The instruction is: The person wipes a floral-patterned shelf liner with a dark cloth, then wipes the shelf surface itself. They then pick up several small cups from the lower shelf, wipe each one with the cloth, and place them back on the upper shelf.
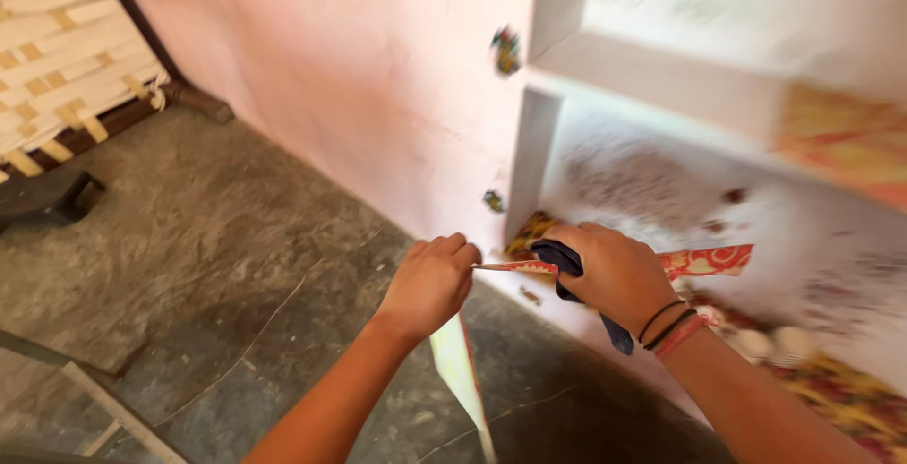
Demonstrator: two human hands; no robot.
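Note:
My left hand [430, 284] pinches the edge of a red and yellow patterned paper liner [704, 261] that lies on the lowest white wall shelf [652, 190]; part of the liner hangs down below the hand toward the floor. My right hand [614, 273] presses a dark blue cloth [567, 266] against the liner at the shelf's left corner, and the cloth's tail dangles under my wrist. Dark and red threads circle that wrist.
A pink wall [359, 86] runs left of the shelf niche, with small stickers [506, 50] on it. An upper shelf [661, 77] holds another patterned liner [850, 143]. A woven cot [66, 58] stands at the far left on the grey stone floor [208, 266].

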